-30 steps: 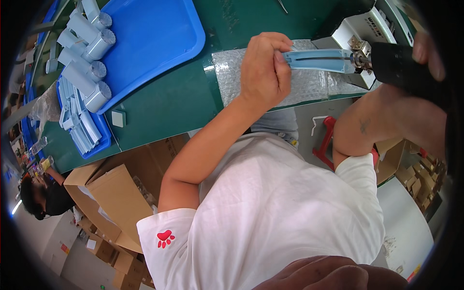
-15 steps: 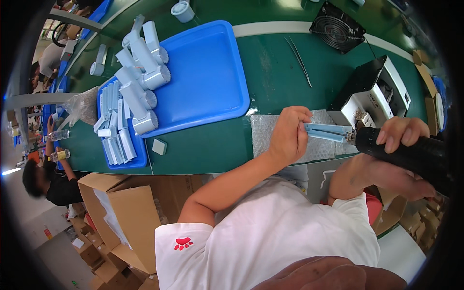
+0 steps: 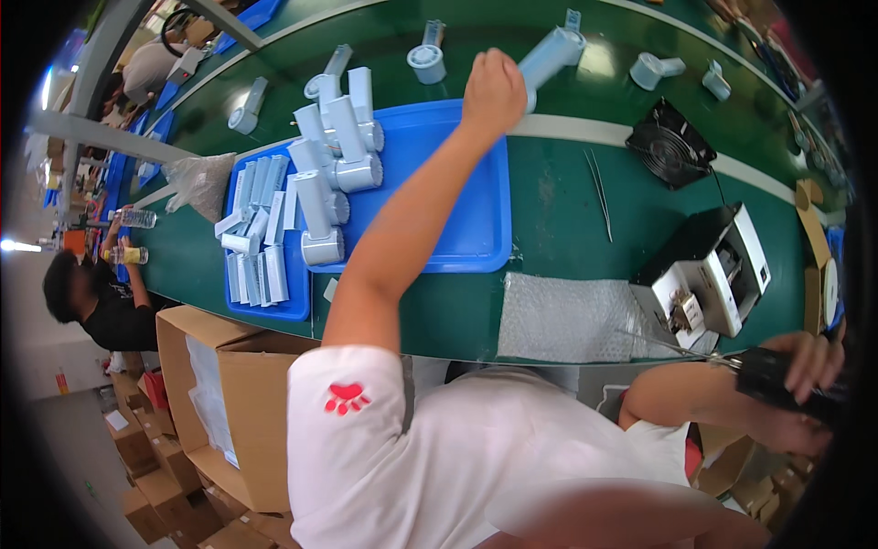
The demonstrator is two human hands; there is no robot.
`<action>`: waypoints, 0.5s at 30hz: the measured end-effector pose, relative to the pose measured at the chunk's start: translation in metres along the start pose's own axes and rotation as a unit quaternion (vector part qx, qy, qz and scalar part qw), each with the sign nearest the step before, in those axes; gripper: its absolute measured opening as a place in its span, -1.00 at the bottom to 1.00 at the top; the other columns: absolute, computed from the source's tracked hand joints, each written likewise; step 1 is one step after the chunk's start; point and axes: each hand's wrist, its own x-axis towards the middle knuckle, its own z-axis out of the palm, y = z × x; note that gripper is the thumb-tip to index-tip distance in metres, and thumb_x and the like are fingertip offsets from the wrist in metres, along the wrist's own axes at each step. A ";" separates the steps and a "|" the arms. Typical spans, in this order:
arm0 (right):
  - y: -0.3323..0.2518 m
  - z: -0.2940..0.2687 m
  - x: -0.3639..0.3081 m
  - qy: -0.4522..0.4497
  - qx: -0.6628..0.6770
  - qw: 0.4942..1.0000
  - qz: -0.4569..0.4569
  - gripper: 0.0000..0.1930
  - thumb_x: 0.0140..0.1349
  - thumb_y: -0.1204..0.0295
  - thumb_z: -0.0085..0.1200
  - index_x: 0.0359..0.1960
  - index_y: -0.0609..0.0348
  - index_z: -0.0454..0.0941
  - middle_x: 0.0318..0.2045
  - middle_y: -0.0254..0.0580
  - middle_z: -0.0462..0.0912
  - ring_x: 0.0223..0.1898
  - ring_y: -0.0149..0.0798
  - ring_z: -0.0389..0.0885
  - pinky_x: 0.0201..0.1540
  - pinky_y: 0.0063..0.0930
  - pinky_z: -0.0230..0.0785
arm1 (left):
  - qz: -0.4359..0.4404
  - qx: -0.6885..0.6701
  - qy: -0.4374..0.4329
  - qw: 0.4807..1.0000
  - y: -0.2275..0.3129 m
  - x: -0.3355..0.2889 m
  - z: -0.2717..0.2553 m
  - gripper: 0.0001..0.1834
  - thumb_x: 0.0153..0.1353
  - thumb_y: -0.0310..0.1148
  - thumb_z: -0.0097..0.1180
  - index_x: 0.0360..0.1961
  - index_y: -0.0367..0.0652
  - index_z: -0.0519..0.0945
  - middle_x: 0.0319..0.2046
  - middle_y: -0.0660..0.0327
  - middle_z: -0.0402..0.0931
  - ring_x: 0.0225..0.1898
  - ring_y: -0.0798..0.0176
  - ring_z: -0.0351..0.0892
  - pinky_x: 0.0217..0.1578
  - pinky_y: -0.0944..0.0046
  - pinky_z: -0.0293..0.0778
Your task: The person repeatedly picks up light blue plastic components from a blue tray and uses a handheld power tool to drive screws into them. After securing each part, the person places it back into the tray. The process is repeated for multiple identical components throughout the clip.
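My left hand [image 3: 496, 94] reaches far over the blue tray, its fingers closed at the near end of a light-blue plastic housing [image 3: 551, 57] on the far green surface. The grip itself is partly hidden behind the hand. Low at the right, my right hand [image 3: 805, 380] is wrapped round a black electric screwdriver [image 3: 773, 377]. Its thin metal bit points left above the bubble-wrap sheet [image 3: 567, 316]. Beside that sheet stands a black-and-white box-shaped machine [image 3: 713, 274] with an open front and metal parts inside.
Assembled light-blue housings [image 3: 343, 137] stand grouped on the large blue tray [image 3: 476, 247]. A smaller blue tray [image 3: 293, 306] holds loose light-blue shells. Tweezers [image 3: 599, 192] and a black fan [image 3: 672, 142] lie at the right. An open cardboard box [image 3: 261, 403] sits below the table edge; another person [image 3: 101, 302] is left.
My left hand has swung from the bubble wrap to the far green surface. The light-blue piece is gone from the screwdriver tip, and my right hand has lowered with the screwdriver. The view has shifted.
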 end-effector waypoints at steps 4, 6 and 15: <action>0.043 -0.008 -0.022 0.015 -0.116 0.991 0.067 -0.11 0.28 -0.20 0.09 0.32 0.35 0.13 -0.23 -0.07 0.36 -0.45 -0.37 0.44 -0.36 -0.52 0.38 | -0.148 0.087 0.017 0.985 -0.064 0.083 0.004 -0.56 0.37 -0.12 -0.02 0.06 -0.27 0.49 0.11 -0.20 0.42 0.17 -0.29 0.40 0.21 -0.18 0.32; 0.046 -0.009 -0.029 0.013 -0.133 0.990 0.045 -0.01 0.28 -0.23 0.08 0.45 0.30 0.01 -0.23 -0.04 0.35 -0.46 -0.35 0.43 -0.35 -0.50 0.38 | -0.119 0.209 0.061 0.969 -0.071 0.090 0.012 -0.41 0.35 -0.03 0.02 0.22 -0.27 0.45 0.26 -0.23 0.30 0.31 -0.29 0.26 0.33 -0.20 0.18; 0.017 -0.057 -0.017 0.044 -0.137 0.985 0.089 -0.10 0.24 -0.23 0.03 0.32 0.34 0.16 -0.21 -0.05 0.35 -0.42 -0.31 0.39 -0.32 -0.40 0.30 | -0.160 0.290 -0.040 0.943 -0.112 0.057 -0.055 -0.43 0.27 0.04 0.23 0.07 -0.23 0.57 0.06 -0.09 0.57 0.09 -0.19 0.57 0.14 -0.05 0.44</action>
